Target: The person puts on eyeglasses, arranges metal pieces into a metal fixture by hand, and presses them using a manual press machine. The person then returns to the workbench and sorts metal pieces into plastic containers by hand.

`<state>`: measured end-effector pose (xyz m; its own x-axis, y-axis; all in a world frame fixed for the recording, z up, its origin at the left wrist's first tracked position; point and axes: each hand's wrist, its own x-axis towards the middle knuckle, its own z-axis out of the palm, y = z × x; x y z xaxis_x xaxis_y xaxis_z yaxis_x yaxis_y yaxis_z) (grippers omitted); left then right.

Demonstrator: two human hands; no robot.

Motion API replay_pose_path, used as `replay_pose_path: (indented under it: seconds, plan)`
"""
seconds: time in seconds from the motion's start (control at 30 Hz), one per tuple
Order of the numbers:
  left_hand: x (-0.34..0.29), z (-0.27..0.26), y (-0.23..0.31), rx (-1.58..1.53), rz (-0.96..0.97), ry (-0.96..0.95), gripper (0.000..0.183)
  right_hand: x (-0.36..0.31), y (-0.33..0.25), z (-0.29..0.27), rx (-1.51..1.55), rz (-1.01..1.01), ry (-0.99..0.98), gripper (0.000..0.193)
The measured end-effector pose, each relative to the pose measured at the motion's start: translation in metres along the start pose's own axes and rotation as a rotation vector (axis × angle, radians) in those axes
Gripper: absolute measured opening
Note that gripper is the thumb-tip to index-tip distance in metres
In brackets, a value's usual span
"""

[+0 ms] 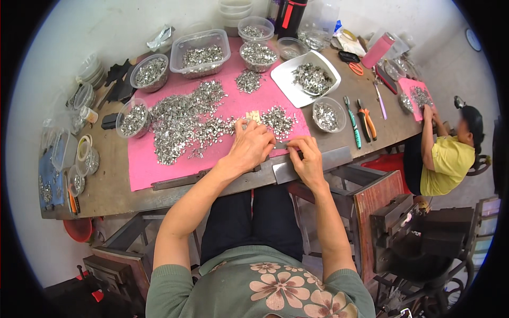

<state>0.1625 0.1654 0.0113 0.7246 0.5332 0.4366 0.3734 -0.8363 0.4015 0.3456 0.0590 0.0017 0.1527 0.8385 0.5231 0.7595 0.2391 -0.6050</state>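
Observation:
My left hand (pixel 249 144) is over the front part of a pink mat (pixel 238 100), its fingers bent and closed. Beside it my right hand (pixel 306 159) is pinched, thumb and forefinger together, at the mat's front edge. A small dark strip (pixel 281 144) lies between the fingertips of both hands; what each hand grips is too small to make out. Just beyond the fingers sits a small pile of shiny metal pieces (pixel 278 122), with a pale yellowish block (pixel 253 115) next to it. A broad heap of similar metal pieces (pixel 177 122) spreads to the left.
Tubs of metal pieces (pixel 200 68) and a white dish (pixel 281 79) stand behind. A metal plate (pixel 318 163) lies along the table edge. To the right are a toothbrush (pixel 352 122), pliers (pixel 369 124) and a pink bottle (pixel 378 50). A person in yellow (pixel 450 164) works at the far right.

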Motion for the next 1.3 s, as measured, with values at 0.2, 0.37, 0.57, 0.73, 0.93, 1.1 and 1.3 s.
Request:
replay_pose_path:
  seconds: [0.2, 0.37, 0.57, 0.73, 0.93, 1.1, 1.3]
  plan:
    - [0.004, 0.002, 0.003, 0.086, 0.073, -0.034, 0.005, -0.001, -0.002, 0.000, 0.010, 0.003, 0.010, 0.013]
    - [0.010, 0.001, -0.001, 0.042, 0.075, -0.142, 0.007, -0.002, 0.000, 0.006, -0.075, -0.061, 0.020, 0.013]
    - [0.002, -0.005, -0.002, -0.048, 0.043, -0.118, 0.004, -0.001, 0.001, 0.012, -0.179, -0.091, 0.008, 0.013]
    - [-0.034, -0.035, 0.002, -0.147, -0.084, 0.146, 0.009, 0.000, 0.000, 0.009, -0.218, -0.117, -0.007, 0.012]
    - [-0.079, -0.051, 0.002, -0.113, -0.184, 0.134, 0.010, 0.007, -0.041, 0.021, 0.119, -0.211, -0.151, 0.014]
    - [-0.083, -0.045, 0.004, -0.077, -0.145, 0.115, 0.012, 0.006, -0.054, 0.045, 0.103, -0.349, -0.241, 0.018]
    - [-0.086, -0.044, 0.004, -0.048, -0.118, 0.137, 0.013, 0.006, -0.057, 0.049, 0.022, -0.431, -0.307, 0.018]
